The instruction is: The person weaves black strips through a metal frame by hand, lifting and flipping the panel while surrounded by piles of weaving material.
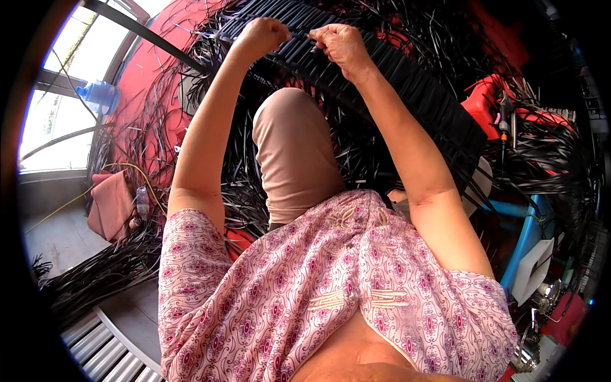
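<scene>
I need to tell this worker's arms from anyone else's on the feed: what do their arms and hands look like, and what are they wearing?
Both forearms are bare from the short sleeves down. The left hand and right hand wear no gloves; no watch or bracelet shows. The top is pink with a small purple floral print and pale embroidery on the chest.

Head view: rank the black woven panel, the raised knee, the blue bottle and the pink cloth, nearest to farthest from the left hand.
From the left hand:
1. Black woven panel, under the fingers.
2. Raised knee, just below.
3. Blue bottle, left by the window.
4. Pink cloth, lower left on the floor.
</scene>
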Demonstrator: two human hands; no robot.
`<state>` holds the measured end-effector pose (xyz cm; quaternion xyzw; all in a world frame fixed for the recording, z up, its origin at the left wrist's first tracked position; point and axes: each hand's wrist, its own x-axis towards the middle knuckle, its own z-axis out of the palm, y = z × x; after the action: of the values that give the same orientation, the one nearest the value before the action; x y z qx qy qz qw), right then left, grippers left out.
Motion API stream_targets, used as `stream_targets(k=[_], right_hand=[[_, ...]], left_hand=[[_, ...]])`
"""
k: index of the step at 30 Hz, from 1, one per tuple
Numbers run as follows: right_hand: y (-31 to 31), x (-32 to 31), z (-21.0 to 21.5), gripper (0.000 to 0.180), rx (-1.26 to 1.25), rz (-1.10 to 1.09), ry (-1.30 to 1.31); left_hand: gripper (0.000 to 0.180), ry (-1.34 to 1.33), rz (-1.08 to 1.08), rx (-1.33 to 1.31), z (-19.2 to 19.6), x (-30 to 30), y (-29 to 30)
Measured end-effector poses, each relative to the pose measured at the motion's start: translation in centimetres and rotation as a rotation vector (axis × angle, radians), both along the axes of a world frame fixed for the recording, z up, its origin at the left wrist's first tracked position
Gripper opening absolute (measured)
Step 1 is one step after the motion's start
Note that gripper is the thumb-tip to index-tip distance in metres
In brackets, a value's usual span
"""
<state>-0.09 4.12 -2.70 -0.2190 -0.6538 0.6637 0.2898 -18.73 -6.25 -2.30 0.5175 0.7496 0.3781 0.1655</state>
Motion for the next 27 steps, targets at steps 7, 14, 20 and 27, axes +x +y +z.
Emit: stream_targets(k=[7, 14, 20, 27], right_hand=[[0.1, -0.4, -0.7, 0.016, 0.019, -0.027, -0.111], [1.5, -3.4, -3.0, 0.023, 0.275, -0.052, -0.269], [3.6, -5.7, -4.9, 0.033, 0.560, -0.007, -0.468], [3.6, -6.8, -3.8, 0.027, 0.515, -0.003, -0.718]], left_hand=[[0.024, 0.288, 0.011, -0.264, 1.0, 1.8, -0.1], [0.022, 0.302, -0.029, -0.304, 1.1, 1.5, 0.5], [0.019, 0.223, -0.269, -0.082, -0.8, -0.9, 0.3], [0.023, -0.019, -0.026, -0.301, 0.0, 0.0, 0.6]])
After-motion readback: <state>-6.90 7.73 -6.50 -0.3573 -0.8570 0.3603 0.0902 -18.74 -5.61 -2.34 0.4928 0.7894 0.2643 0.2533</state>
